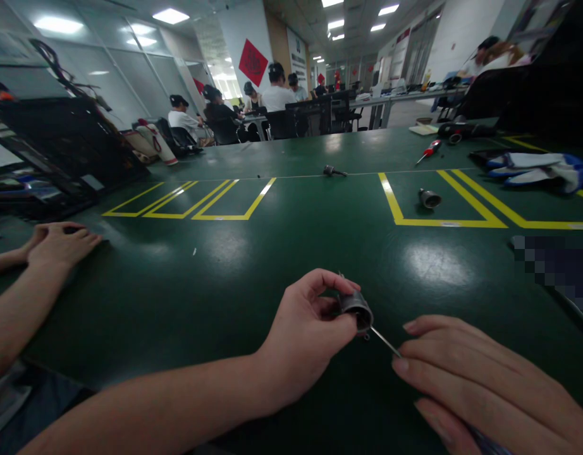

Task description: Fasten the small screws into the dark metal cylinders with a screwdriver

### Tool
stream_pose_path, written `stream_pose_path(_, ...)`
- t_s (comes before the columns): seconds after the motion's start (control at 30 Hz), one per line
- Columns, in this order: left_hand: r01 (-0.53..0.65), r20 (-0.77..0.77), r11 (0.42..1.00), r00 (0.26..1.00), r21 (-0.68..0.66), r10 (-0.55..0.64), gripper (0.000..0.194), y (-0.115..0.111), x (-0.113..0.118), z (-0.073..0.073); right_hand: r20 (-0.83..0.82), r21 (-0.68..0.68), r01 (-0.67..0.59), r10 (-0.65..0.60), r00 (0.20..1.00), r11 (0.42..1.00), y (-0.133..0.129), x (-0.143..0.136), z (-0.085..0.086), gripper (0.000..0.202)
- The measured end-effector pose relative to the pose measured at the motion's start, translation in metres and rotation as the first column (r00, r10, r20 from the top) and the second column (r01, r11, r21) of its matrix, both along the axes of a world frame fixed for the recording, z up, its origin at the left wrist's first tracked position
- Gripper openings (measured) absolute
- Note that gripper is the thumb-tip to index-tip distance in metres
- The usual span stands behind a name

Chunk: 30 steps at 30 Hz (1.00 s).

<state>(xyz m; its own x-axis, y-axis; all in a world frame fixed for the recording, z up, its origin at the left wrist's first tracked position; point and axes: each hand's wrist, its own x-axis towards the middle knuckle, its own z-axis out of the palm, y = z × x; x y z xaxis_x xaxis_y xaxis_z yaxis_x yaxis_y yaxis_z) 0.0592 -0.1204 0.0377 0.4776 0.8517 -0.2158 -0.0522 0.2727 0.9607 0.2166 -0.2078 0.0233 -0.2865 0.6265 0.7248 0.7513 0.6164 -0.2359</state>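
My left hand [305, 325] pinches a dark grey, hollow metal part [355, 309] between thumb and fingers, its open end tilted toward the lower right. My right hand [485, 379], at the lower right, has its fingers wrapped round a tool with a thin metal shaft [385, 342]. The shaft runs from the right fingertips to the open end of the part; its tip is hidden there. A small ring-like piece [366, 337] shows just below the part. Both hands are above the green table [215, 284].
Yellow tape [443, 223] marks the table. Beyond lie a second metal part [430, 198], a small dark piece [334, 170], a red screwdriver [431, 149] and blue-white gloves [538, 170]. Another person's hands [59, 243] rest at the left. A dark pixelated object [557, 272] is at the right.
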Motion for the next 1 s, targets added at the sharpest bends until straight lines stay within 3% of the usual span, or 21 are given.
stream_pose_path(0.17, 0.009, -0.02, 1.0, 1.0, -0.002, -0.009, 0.021, 0.001, 0.0, 0.0, -0.021, 0.003, -0.002, 0.002, 1.0, 1.0, -0.002, -0.004, -0.007, 0.019)
stream_pose_path(0.83, 0.007, 0.001, 1.0, 1.0, 0.008, -0.007, 0.018, 0.002, 0.001, -0.005, -0.03, 0.029, -0.011, 0.012, 0.999, 1.0, 0.002, -0.011, -0.005, 0.018)
stream_pose_path(1.0, 0.028, 0.019, 1.0, 0.999, 0.001, -0.028, 0.018, 0.005, 0.001, -0.009, -0.046, -0.032, -0.032, 0.03, 0.998, 0.999, -0.001, 0.004, -0.001, 0.02)
